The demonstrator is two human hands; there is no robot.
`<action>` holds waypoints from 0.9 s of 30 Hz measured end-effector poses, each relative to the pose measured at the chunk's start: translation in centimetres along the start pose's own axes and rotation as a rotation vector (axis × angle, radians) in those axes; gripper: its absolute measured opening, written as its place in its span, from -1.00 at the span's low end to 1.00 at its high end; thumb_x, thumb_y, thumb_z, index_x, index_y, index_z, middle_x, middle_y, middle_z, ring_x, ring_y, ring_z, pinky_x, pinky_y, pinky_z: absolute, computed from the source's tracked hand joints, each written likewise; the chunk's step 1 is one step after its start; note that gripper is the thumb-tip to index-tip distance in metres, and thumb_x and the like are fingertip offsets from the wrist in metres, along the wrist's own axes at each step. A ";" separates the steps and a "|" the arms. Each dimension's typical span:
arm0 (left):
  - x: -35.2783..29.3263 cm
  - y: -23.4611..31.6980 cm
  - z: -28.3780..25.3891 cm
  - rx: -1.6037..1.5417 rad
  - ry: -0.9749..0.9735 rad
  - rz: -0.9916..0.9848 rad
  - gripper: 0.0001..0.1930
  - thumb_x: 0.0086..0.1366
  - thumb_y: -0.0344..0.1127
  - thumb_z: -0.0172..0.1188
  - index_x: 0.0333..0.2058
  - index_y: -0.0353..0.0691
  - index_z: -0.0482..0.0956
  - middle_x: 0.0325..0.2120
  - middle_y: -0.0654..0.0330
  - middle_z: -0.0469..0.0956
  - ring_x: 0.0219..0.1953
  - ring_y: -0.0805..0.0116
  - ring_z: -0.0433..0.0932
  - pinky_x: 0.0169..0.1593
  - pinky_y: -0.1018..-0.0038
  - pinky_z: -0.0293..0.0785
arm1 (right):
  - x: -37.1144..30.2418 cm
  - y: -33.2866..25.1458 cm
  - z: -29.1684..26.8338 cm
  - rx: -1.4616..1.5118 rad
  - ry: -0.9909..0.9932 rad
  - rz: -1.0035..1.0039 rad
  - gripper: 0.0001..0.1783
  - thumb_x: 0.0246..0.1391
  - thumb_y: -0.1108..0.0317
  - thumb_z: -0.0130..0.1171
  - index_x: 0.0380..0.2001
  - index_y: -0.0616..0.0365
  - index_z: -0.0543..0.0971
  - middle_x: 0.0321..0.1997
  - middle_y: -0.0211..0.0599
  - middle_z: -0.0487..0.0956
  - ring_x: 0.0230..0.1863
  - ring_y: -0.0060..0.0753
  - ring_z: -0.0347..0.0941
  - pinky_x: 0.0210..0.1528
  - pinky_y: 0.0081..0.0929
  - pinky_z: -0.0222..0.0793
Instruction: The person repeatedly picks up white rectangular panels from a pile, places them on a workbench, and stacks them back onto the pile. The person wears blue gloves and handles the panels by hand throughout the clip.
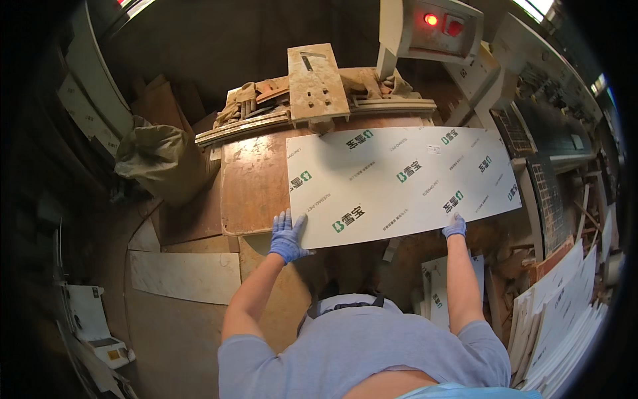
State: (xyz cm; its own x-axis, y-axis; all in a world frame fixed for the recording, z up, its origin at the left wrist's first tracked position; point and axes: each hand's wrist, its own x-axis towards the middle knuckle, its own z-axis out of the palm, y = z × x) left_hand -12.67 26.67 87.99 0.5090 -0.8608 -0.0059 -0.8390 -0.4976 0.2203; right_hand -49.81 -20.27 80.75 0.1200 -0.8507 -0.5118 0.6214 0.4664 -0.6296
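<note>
A large white panel [399, 156], covered in a printed film with green marks, lies across a worn brown work table [252, 179]. Its right part and near edge overhang the table. At the panel's near left corner rests my left hand [288, 241], in a blue-grey glove. Its fingers stretch forward beside the panel's left edge, and the thumb is at the corner. My right hand [455, 226], also gloved, grips the near edge toward the right. Its thumb is on top; its other fingers are mostly hidden under the panel.
Over the table's far side stands a dusty machine head [318, 86] behind a rail. A control box [432, 30] with a lit red lamp is at the back right. A stuffed sack [159, 159] stands left, and several white panels [558, 312] lean at the lower right.
</note>
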 end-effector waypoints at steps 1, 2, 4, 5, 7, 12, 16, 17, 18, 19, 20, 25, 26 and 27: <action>0.1 -0.1 0.2 -0.009 0.053 -0.024 0.25 -0.37 0.43 0.36 0.32 0.08 0.03 0.32 -0.24 -0.11 0.37 -0.21 -0.19 0.38 0.02 -0.36 | 0.3 1.1 1.6 -0.080 0.021 -0.046 -0.57 0.16 0.21 -0.01 0.09 0.05 0.41 0.07 -0.18 0.48 0.16 -0.07 0.31 0.22 0.09 0.17; 0.3 -0.6 0.1 -0.001 0.066 -0.046 0.26 -0.38 0.44 0.36 0.32 0.07 0.03 0.32 -0.24 -0.12 0.37 -0.20 -0.20 0.38 0.04 -0.37 | 0.5 2.2 3.1 -0.159 0.040 -0.092 -0.58 0.16 0.22 -0.01 0.09 0.03 0.42 0.06 -0.19 0.48 0.16 -0.08 0.31 0.22 0.09 0.17; 2.5 2.8 1.4 -0.103 0.101 0.034 0.27 -0.40 0.45 0.37 0.32 0.06 0.04 0.32 -0.22 -0.12 0.38 -0.19 -0.22 0.39 0.07 -0.38 | 4.6 -6.8 -2.9 -0.425 -0.012 -0.216 -0.53 0.13 0.14 0.07 0.09 0.02 0.41 0.06 -0.26 0.48 0.17 -0.12 0.30 0.22 0.09 0.13; 2.8 3.3 1.0 -0.092 0.087 0.022 0.27 -0.39 0.43 0.38 0.32 0.07 0.03 0.33 -0.19 -0.11 0.38 -0.18 -0.22 0.40 0.08 -0.39 | 5.1 -7.8 -2.9 -0.512 -0.024 -0.219 -0.51 0.11 0.11 0.09 0.10 0.01 0.40 0.09 -0.27 0.47 0.18 -0.11 0.28 0.22 0.14 0.09; 1.6 2.2 0.9 -0.069 0.084 -0.069 0.26 -0.39 0.41 0.39 0.32 0.10 0.04 0.33 -0.19 -0.11 0.38 -0.18 -0.22 0.39 0.06 -0.40 | 4.0 -3.8 0.0 -0.688 -0.029 -0.116 -0.40 0.06 0.02 0.16 0.16 -0.09 0.35 0.27 -0.30 0.32 0.28 -0.02 0.14 0.24 0.37 -0.15; 0.2 2.0 0.5 -0.060 0.100 -0.137 0.25 -0.40 0.38 0.42 0.31 0.10 0.06 0.33 -0.19 -0.11 0.38 -0.19 -0.22 0.39 0.04 -0.41 | 2.4 -1.9 2.5 -0.755 0.023 -0.062 -0.36 0.04 0.03 0.19 0.21 -0.18 0.31 0.36 -0.33 0.21 0.33 0.02 0.05 0.21 0.47 -0.25; 2.0 4.5 0.9 -0.151 0.118 -0.049 0.26 -0.41 0.37 0.42 0.31 0.08 0.06 0.33 -0.18 -0.12 0.38 -0.19 -0.22 0.39 0.04 -0.40 | 7.8 -9.2 -1.8 -0.688 -0.049 -0.164 -0.35 0.04 0.07 0.21 0.20 -0.10 0.32 0.26 -0.27 0.33 0.22 -0.05 0.24 0.21 0.30 -0.03; 2.4 5.1 0.8 -0.167 0.113 -0.034 0.27 -0.41 0.37 0.42 0.32 0.06 0.06 0.33 -0.18 -0.12 0.38 -0.18 -0.22 0.39 0.05 -0.41 | 8.2 -11.0 -3.1 -0.659 -0.109 -0.204 -0.35 0.04 0.07 0.21 0.19 -0.05 0.32 0.23 -0.25 0.36 0.18 -0.07 0.30 0.22 0.21 0.03; 2.4 5.1 0.8 -0.146 0.098 -0.044 0.27 -0.41 0.38 0.42 0.32 0.04 0.05 0.34 -0.18 -0.12 0.38 -0.17 -0.22 0.39 0.05 -0.41 | 7.9 -9.5 -2.9 -0.715 -0.093 -0.304 -0.34 0.03 0.06 0.21 0.18 0.03 0.33 0.20 -0.23 0.38 0.15 -0.09 0.32 0.21 0.10 0.09; 2.3 4.6 0.8 -0.123 0.096 -0.069 0.28 -0.41 0.38 0.42 0.32 0.04 0.05 0.33 -0.19 -0.12 0.38 -0.17 -0.22 0.39 0.05 -0.41 | 6.8 -6.6 -1.2 -0.766 -0.081 -0.391 -0.32 0.02 0.06 0.22 0.17 0.10 0.33 0.17 -0.21 0.40 0.12 -0.10 0.35 0.21 -0.01 0.14; 2.3 4.1 0.8 -0.103 0.097 -0.083 0.28 -0.41 0.38 0.42 0.32 0.03 0.05 0.33 -0.20 -0.12 0.38 -0.18 -0.22 0.39 0.05 -0.41 | 5.2 -4.0 0.7 -0.815 -0.063 -0.486 -0.31 0.02 0.05 0.22 0.16 0.17 0.34 0.14 -0.20 0.42 0.09 -0.11 0.38 0.20 -0.12 0.19; 3.2 2.7 2.2 -0.075 0.141 -0.054 0.26 -0.43 0.41 0.40 0.29 -0.01 0.11 0.31 -0.28 -0.11 0.36 -0.23 -0.18 0.38 0.00 -0.41 | -6.4 4.7 8.8 -1.645 0.315 -0.980 -0.21 -0.09 -0.07 0.21 0.19 0.07 0.34 0.25 0.03 0.30 0.32 0.03 0.09 0.34 -0.10 -0.07; 4.0 3.1 2.4 -0.073 0.139 -0.037 0.26 -0.43 0.41 0.40 0.29 -0.02 0.11 0.30 -0.29 -0.11 0.36 -0.25 -0.18 0.37 -0.01 -0.41 | -7.3 5.6 9.2 -1.809 0.274 -1.077 -0.20 -0.10 -0.16 0.17 0.20 -0.02 0.34 0.29 0.05 0.25 0.36 0.06 0.01 0.38 0.01 -0.18; 4.5 3.2 2.2 -0.064 0.131 -0.036 0.26 -0.43 0.41 0.40 0.29 -0.03 0.11 0.30 -0.30 -0.11 0.36 -0.26 -0.18 0.37 -0.02 -0.40 | -8.5 7.2 10.5 -1.928 0.233 -1.027 -0.22 -0.06 -0.21 0.09 0.20 -0.08 0.34 0.33 0.00 0.19 0.38 0.05 -0.05 0.37 0.12 -0.29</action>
State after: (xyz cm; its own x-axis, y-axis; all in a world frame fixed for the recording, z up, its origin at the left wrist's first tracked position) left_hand -13.51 20.98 86.48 0.5624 -0.8194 0.1112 -0.8080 -0.5160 0.2843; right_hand -38.27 -12.21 86.70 0.1861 -0.9230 0.3367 -0.9368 -0.2700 -0.2223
